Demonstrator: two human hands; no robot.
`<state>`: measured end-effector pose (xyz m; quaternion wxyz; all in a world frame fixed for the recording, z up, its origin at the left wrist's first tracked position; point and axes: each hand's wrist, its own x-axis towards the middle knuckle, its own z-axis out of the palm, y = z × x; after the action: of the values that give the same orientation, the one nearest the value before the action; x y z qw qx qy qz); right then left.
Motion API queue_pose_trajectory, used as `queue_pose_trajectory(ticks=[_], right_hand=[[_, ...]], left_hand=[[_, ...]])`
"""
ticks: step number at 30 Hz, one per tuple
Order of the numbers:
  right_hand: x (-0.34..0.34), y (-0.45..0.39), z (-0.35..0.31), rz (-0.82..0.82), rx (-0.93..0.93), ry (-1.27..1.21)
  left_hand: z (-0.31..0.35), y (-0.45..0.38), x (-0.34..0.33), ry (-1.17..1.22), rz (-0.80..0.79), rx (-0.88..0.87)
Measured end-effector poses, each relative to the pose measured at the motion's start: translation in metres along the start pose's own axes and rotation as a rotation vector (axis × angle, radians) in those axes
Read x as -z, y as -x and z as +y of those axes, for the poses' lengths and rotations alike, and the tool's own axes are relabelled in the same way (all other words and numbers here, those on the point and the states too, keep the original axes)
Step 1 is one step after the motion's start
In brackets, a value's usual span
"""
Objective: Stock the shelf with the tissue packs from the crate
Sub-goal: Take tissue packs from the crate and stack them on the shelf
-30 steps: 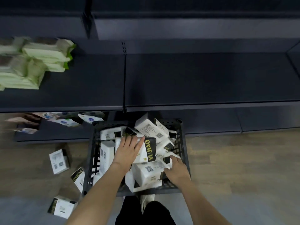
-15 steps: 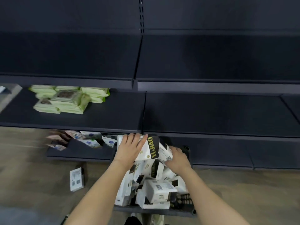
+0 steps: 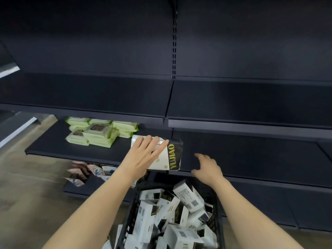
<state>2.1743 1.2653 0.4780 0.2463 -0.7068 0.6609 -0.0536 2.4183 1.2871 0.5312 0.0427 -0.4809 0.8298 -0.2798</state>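
Left hand (image 3: 143, 155) grips a white soft tissue pack with a black end panel lettered YUJIAO in yellow (image 3: 167, 155) — fingers spread over its top face, thumb side hidden beneath. Pack is held flat at the front edge of the dark metal middle shelf (image 3: 251, 155), partly over the shelf board, just right of the upright seam; whether it touches the board I cannot tell.

Right hand (image 3: 206, 168) hovers near the same shelf edge, to the right of the pack, fingers loosely curled, holding nothing.

Black plastic lattice crate (image 3: 131, 209) stands on the floor below the hands, heaped with white-and-black tissue packs (image 3: 172, 218) lying at mixed angles.

Stack of pale green wet-wipe packets (image 3: 97, 132) sits on the left part of the middle shelf, well apart from the held pack. Lowest shelf at left carries small blurred sachets (image 3: 86, 172) — detail unreadable. Upper shelf (image 3: 242, 105) is dark.
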Motion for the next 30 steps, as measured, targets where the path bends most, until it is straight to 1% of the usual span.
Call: queue_pose_trajectory(ticks=[3,9,13,17,20,24,28,30], right_hand=[[0.020,-0.002,-0.013,0.062,0.051,0.045],[0.053,-0.002,-0.037,0.247,0.230,-0.041],[0.077,-0.006,-0.054,0.329,0.269,-0.043],[0.103,-0.015,-0.069,0.425,0.284,0.020],[0.121,-0.026,-0.075,0.452,0.252,0.096],[0.140,-0.044,-0.079,0.436,0.168,0.175],[0.146,-0.060,-0.081,0.388,0.130,0.182],[0.144,-0.067,-0.083,0.361,0.126,0.170]], left_hand=[[-0.019,-0.012,0.018,-0.030,0.044,0.012],[-0.042,-0.030,0.034,-0.066,0.082,0.024],[-0.058,-0.042,0.038,-0.078,0.110,0.049],[-0.082,-0.060,0.046,-0.086,0.136,0.062],[-0.101,-0.078,0.049,-0.134,0.162,0.071],[-0.123,-0.106,0.052,-0.177,0.167,0.092],[-0.127,-0.130,0.048,-0.087,0.122,0.119],[-0.122,-0.142,0.041,-0.033,0.074,0.100]])
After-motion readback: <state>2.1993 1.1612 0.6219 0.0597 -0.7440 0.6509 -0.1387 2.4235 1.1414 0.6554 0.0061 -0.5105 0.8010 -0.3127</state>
